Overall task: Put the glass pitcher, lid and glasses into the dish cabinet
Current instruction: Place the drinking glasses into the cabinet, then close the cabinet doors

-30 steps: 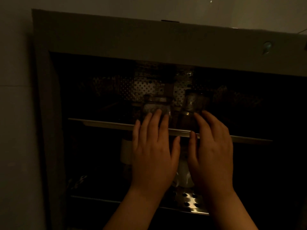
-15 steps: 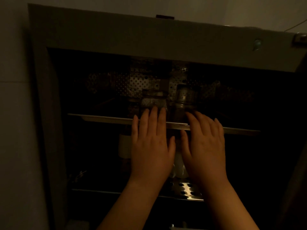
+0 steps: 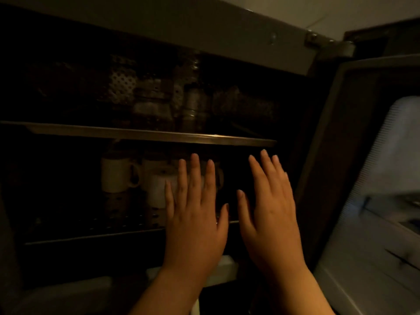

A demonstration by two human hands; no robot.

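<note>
Dim view into open dish cabinet [image 3: 227,30], door [image 3: 354,137] swung out at right edge. Left hand [image 3: 195,214] and right hand [image 3: 270,208] raised side by side before lower compartment, palms forward, fingers straight and slightly spread; each grip open, holding nothing, touching nothing that can be made out. Glassware [image 3: 193,110] standing upright on upper shelf [image 3: 147,134], toward shelf's middle and set back from its front edge: faint tall forms, too dark to tell pitcher from glasses or to find the lid. White mugs [image 3: 116,173] on perforated lower shelf [image 3: 91,223], left of and partly behind left hand.

Key relation: glassware above and beyond both fingertips, separated from them by upper shelf's front edge; long axes vertical; left hand more nearly below it, right hand offset toward door side. Placement judged largely done, no task item in either grip. Likely next: withdrawal clear of shelf edge and door closing, right hand nearer door.
</note>
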